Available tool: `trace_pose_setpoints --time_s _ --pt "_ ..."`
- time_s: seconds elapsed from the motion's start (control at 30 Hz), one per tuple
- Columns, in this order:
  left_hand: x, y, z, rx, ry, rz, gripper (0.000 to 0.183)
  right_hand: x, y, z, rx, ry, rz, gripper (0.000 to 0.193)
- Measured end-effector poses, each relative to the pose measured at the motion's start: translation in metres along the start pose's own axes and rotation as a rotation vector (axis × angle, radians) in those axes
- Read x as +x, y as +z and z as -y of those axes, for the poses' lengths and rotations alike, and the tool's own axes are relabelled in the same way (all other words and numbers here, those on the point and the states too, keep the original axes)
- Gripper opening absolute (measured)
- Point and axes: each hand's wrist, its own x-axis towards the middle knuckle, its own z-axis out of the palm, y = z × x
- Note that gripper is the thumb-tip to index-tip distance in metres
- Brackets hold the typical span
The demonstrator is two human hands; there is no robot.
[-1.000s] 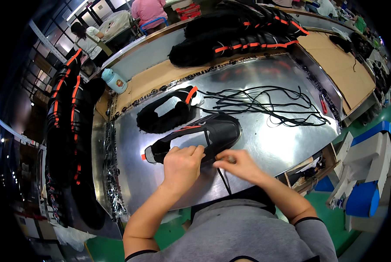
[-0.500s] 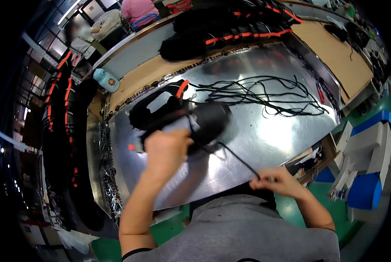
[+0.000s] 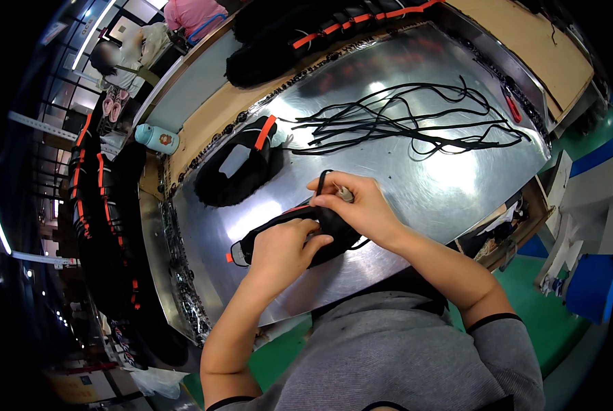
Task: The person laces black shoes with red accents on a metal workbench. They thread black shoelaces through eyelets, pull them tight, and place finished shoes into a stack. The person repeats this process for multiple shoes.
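Note:
A black shoe (image 3: 335, 241) with grey and orange trim lies on the metal tabletop in front of me. My left hand (image 3: 286, 245) is closed over its upper, thumb bent inward. Between the thumb and fingers of my right hand (image 3: 354, 204) is a black shoelace (image 3: 322, 180), which rises in a small loop above the shoe. A small grey piece shows at my right fingers; its kind is unclear. The eyelets are hidden beneath my hands. Beyond, to the left, sits a second black shoe (image 3: 217, 185) with an orange strip.
Loose black laces (image 3: 402, 127) spread over the metal table (image 3: 402, 198). Black shoes with orange strips line the far edge (image 3: 272, 61) and the left side (image 3: 101, 205). A light blue bottle (image 3: 159, 139) stands at the far left; a red-handled tool (image 3: 512, 106) lies at the right edge.
The shoe, blurred and lifted before, now rests lower on the table. My right hand has moved from the near edge up to the shoe, bringing the lace with it.

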Motion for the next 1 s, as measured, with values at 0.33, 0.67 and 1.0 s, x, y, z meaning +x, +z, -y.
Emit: trace_pose_setpoints --time_s 0.33,0.67,1.0 --pt "0.015 0.019 0.011 -0.114 -0.079 -0.04 0.02 -0.014 -0.016 -0.005 -0.326 0.165 0.011 0.042" --pt "0.019 0.017 0.017 -0.214 0.005 -0.134 0.014 -0.067 -0.02 -0.007 -0.49 0.195 0.305 0.021" --pt "0.017 0.013 0.015 -0.045 -0.062 -0.067 0.015 -0.054 -0.01 -0.013 -0.577 0.163 0.284 0.021"
